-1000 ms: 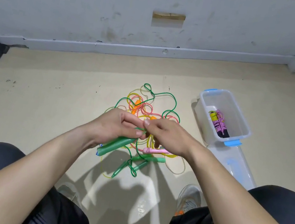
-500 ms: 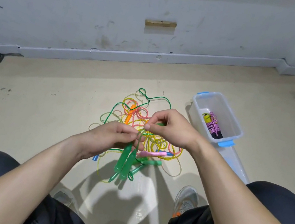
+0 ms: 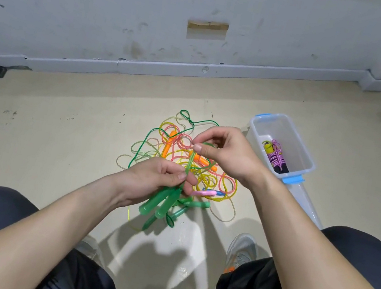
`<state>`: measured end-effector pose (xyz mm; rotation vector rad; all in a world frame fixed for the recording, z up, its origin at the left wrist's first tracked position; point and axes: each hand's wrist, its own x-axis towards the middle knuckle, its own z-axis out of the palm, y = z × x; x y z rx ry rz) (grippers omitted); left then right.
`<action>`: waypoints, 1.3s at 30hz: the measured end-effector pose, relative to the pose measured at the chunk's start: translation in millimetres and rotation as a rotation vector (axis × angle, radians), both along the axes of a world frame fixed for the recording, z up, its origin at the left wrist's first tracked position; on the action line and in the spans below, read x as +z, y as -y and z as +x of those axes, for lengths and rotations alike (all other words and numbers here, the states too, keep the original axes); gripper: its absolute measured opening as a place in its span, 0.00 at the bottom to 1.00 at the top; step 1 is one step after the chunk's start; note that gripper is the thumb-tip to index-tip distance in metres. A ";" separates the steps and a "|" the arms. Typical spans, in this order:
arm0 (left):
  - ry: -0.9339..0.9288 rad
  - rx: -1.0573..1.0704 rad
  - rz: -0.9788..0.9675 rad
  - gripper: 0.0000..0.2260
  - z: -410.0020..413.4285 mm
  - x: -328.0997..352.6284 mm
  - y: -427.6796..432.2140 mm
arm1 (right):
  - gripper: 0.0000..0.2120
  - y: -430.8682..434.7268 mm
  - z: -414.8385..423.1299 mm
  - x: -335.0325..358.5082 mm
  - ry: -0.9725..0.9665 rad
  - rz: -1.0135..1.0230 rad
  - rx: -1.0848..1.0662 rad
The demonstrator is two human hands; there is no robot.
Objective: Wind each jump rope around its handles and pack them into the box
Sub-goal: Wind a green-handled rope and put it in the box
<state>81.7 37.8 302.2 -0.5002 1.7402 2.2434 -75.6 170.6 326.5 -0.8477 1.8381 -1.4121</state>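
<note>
Right hand [image 3: 231, 151] higher than before, grip on green rope [image 3: 190, 162]; left hand [image 3: 152, 183] grip round green handles [image 3: 161, 203], clear of box [image 3: 307, 160].

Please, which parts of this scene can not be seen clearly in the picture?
1. Head view: the tops of the green handles, wrapped by the left hand.
2. Head view: the middle of the rope pile, behind both hands; the right hand pinches the green cord.
3. Head view: the dark end of the wound rope in the box, behind its near wall.
</note>
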 end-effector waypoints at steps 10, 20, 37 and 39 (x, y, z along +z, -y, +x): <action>-0.095 0.485 0.025 0.07 -8.3 11.2 13.2 | 0.06 8.7 34.5 -22.9 0.257 0.067 -0.176; -0.048 0.657 -0.088 0.06 -8.5 -0.4 0.5 | 0.08 18.6 66.8 -16.5 0.373 0.129 -0.192; -0.127 0.503 -0.261 0.15 -13.7 -1.2 1.1 | 0.10 10.2 70.7 -11.0 0.491 0.057 -0.212; -0.141 0.526 -0.260 0.16 -14.7 -0.3 3.2 | 0.06 9.0 69.4 -10.5 0.485 0.057 -0.252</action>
